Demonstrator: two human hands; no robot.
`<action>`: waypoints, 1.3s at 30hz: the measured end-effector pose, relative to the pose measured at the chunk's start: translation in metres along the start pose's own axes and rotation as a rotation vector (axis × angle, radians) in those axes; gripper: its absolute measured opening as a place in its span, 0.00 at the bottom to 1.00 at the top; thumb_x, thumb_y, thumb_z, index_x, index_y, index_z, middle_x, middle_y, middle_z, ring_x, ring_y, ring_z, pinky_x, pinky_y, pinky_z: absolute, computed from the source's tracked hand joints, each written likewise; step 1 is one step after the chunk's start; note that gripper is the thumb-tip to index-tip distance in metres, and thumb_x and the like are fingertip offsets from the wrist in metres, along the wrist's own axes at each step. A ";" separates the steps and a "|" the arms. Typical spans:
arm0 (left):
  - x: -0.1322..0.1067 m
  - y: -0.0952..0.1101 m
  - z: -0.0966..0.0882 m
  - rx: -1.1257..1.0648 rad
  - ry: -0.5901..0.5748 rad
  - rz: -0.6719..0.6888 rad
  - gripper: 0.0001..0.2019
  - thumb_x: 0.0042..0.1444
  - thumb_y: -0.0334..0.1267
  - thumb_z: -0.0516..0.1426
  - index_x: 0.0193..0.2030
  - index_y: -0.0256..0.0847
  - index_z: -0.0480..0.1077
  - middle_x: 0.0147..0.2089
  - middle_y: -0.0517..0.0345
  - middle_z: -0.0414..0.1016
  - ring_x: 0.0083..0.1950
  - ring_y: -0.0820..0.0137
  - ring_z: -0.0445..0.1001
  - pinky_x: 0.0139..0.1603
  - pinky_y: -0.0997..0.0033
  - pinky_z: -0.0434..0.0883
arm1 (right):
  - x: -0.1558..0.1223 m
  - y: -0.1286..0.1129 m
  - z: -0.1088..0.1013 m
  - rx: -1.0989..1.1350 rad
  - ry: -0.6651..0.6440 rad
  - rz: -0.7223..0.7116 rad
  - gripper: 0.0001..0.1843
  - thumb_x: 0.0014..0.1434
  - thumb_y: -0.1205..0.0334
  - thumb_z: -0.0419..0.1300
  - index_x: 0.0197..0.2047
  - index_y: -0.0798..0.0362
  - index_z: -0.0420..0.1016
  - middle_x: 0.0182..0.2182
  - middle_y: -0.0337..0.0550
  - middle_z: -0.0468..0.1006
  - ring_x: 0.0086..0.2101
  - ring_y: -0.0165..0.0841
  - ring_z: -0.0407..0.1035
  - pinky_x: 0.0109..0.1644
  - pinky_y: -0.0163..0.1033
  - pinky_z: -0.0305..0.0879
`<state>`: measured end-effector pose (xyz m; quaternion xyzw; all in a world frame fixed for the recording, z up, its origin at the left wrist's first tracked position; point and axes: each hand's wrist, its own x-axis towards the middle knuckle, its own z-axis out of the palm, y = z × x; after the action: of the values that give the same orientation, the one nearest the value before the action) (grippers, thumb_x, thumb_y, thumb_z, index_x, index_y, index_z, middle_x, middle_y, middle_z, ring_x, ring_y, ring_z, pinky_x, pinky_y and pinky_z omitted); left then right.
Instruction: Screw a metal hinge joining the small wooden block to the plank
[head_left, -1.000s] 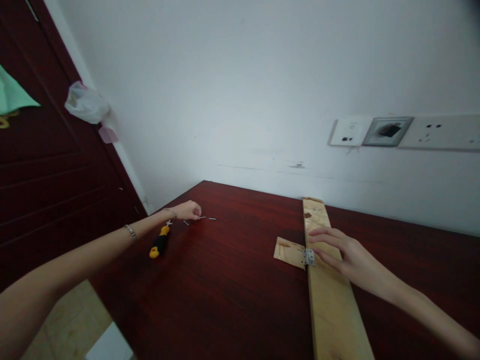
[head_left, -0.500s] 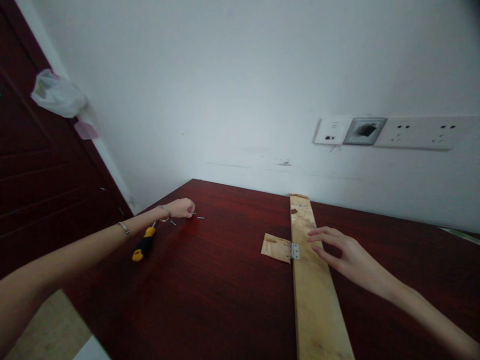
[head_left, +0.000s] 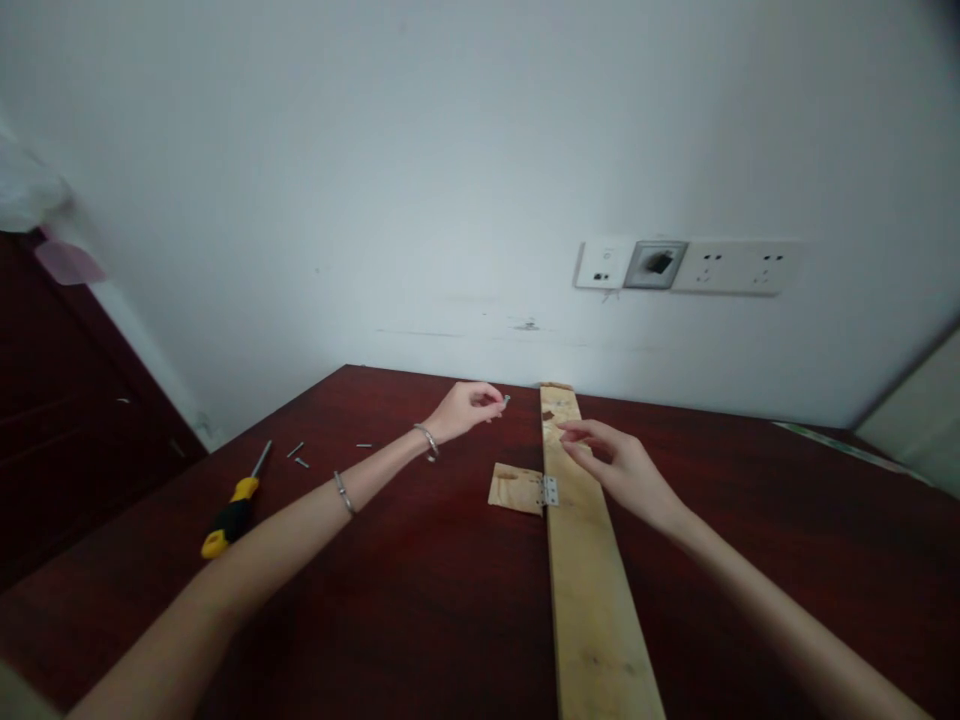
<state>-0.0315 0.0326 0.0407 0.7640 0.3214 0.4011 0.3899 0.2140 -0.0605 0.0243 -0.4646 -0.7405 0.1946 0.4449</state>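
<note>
A small screw [head_left: 507, 400] is pinched between the thumb and fingertips of my left hand [head_left: 466, 410], above the far part of the table. Over the long wooden board [head_left: 600, 590] hovers my right hand [head_left: 619, 465], fingers loosely bent and apart, with nothing visible in them. A metal hinge [head_left: 550, 490] lies across the joint between this board and a short wooden piece [head_left: 516, 488] on its left side. Several loose screws [head_left: 301, 462] lie left of my left hand. Beside them is a yellow and black screwdriver [head_left: 234, 515], its shaft pointing toward the wall.
The dark red table [head_left: 420, 600] meets a white wall [head_left: 420, 200] at its far edge. Sockets and a switch panel [head_left: 727, 268] are on the wall. A flat strip [head_left: 847, 450] lies at the back right. A dark door [head_left: 67, 380] stands at left.
My left hand has moved right from the loose screws toward the board, carrying a screw. My right hand stays over the board. The view has turned slightly, shifting the scene left.
</note>
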 end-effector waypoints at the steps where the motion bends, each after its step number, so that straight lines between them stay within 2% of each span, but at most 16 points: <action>1: 0.001 -0.001 0.015 -0.072 0.008 0.004 0.11 0.51 0.41 0.61 0.33 0.34 0.70 0.29 0.55 0.75 0.29 0.74 0.73 0.32 0.73 0.71 | 0.000 0.002 0.001 0.030 0.017 0.021 0.16 0.58 0.52 0.58 0.46 0.52 0.76 0.41 0.47 0.81 0.41 0.40 0.75 0.51 0.50 0.70; 4: 0.000 -0.006 0.047 -0.200 0.022 0.016 0.13 0.51 0.43 0.62 0.32 0.33 0.70 0.28 0.55 0.74 0.28 0.74 0.73 0.29 0.75 0.71 | 0.001 0.009 0.000 0.106 0.060 0.060 0.16 0.57 0.52 0.59 0.43 0.52 0.77 0.42 0.48 0.81 0.40 0.39 0.76 0.48 0.47 0.72; 7: -0.004 -0.006 0.059 -0.252 -0.004 0.004 0.14 0.50 0.44 0.63 0.32 0.33 0.70 0.28 0.55 0.74 0.29 0.74 0.73 0.27 0.77 0.71 | 0.002 0.011 -0.001 0.144 0.086 0.081 0.15 0.56 0.52 0.60 0.41 0.52 0.78 0.41 0.47 0.81 0.40 0.39 0.76 0.46 0.46 0.72; 17: -0.021 0.006 0.067 -0.328 -0.045 -0.050 0.15 0.50 0.45 0.62 0.34 0.33 0.69 0.31 0.52 0.76 0.33 0.67 0.78 0.22 0.78 0.71 | 0.003 0.009 0.007 0.251 0.110 0.086 0.12 0.52 0.54 0.63 0.36 0.52 0.81 0.36 0.45 0.82 0.38 0.38 0.76 0.44 0.43 0.72; 30: -0.027 0.010 0.080 -0.340 -0.081 -0.078 0.16 0.52 0.46 0.62 0.36 0.33 0.71 0.29 0.54 0.76 0.28 0.71 0.77 0.23 0.79 0.70 | 0.003 0.005 0.011 0.378 0.097 0.086 0.09 0.49 0.55 0.66 0.30 0.51 0.80 0.32 0.43 0.81 0.35 0.35 0.75 0.40 0.40 0.72; 39: -0.026 0.006 0.083 -0.374 -0.102 -0.113 0.17 0.53 0.46 0.61 0.38 0.32 0.72 0.27 0.54 0.76 0.28 0.71 0.77 0.23 0.79 0.71 | 0.002 0.004 0.012 0.348 0.096 0.104 0.12 0.47 0.51 0.67 0.29 0.52 0.79 0.31 0.43 0.80 0.34 0.35 0.75 0.39 0.40 0.73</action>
<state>0.0289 -0.0191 0.0051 0.6784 0.2637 0.3922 0.5625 0.2057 -0.0551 0.0156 -0.4269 -0.6484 0.3202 0.5429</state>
